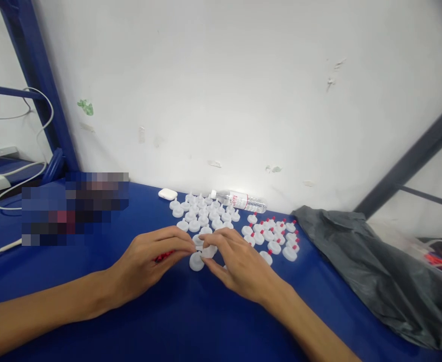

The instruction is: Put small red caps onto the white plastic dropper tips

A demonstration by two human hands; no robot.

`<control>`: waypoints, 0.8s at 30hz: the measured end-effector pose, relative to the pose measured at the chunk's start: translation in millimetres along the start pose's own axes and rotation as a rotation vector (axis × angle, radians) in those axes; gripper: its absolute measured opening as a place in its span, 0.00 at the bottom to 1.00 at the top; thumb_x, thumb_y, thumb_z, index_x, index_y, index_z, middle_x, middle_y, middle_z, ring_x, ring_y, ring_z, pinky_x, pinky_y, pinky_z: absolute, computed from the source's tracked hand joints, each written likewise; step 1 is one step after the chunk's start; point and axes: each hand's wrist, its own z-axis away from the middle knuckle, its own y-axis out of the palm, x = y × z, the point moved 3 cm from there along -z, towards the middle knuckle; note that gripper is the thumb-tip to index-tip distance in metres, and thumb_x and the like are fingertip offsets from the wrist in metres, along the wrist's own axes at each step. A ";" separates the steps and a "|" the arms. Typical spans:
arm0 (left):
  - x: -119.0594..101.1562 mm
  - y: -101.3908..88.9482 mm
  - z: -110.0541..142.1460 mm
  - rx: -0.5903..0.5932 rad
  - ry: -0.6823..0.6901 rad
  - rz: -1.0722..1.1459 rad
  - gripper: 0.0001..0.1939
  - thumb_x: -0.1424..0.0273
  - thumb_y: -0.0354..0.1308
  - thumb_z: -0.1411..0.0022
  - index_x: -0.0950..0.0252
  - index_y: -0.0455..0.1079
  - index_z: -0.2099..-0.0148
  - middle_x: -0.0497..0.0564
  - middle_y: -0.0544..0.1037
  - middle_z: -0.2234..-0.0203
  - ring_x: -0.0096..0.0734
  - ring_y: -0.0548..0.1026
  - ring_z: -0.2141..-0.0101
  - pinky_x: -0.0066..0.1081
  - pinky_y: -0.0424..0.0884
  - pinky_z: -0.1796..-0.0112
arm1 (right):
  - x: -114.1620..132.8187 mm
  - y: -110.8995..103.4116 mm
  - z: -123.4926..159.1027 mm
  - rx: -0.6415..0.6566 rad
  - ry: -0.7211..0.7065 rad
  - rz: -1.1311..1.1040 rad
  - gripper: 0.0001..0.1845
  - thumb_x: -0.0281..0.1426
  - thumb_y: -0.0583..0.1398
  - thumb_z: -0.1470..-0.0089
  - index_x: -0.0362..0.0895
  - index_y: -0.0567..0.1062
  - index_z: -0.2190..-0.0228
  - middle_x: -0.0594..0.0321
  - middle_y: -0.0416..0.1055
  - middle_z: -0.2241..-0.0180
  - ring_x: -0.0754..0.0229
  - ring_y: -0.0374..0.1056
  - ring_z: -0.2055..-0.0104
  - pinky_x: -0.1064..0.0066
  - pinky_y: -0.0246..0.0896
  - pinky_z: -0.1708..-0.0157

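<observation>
Between my two hands is a white plastic nozzle cap, a round base with a narrow spout. My right hand grips its base between thumb and fingers. My left hand is closed at the spout end, fingertips pinched there; whether they also hold something small is hidden. Small red tips show in the gap between my left thumb and fingers. Just below the held piece, another white nozzle cap rests on the blue tabletop. Behind my hands lies a cluster of plain white nozzle caps.
Several white nozzle caps with red tips stand to the right. A clear plastic bottle lies along the wall beside a small white case. Dark grey sheeting covers the right edge. White cable hangs at left near a blue post.
</observation>
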 end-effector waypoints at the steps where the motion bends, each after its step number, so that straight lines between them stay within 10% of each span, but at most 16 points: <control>1: 0.2 0.2 0.8 0.008 -0.001 -0.002 0.10 0.78 0.63 0.21 0.59 0.84 0.49 0.51 0.89 0.59 0.30 0.89 0.60 0.24 0.85 0.55 | 0.5 -0.2 0.0 0.003 -0.004 0.005 0.15 0.30 0.62 0.24 0.50 0.71 0.40 0.57 0.84 0.51 0.50 0.81 0.47 0.54 0.83 0.46; 24: 9.4 2.3 5.4 0.100 0.076 -0.253 0.13 0.72 0.54 0.15 0.61 0.81 0.50 0.51 0.90 0.63 0.33 0.85 0.66 0.30 0.81 0.62 | 16.0 -0.4 0.6 -0.075 -0.055 -0.024 0.11 0.22 0.55 0.24 0.53 0.68 0.53 0.56 0.84 0.46 0.53 0.83 0.43 0.58 0.84 0.46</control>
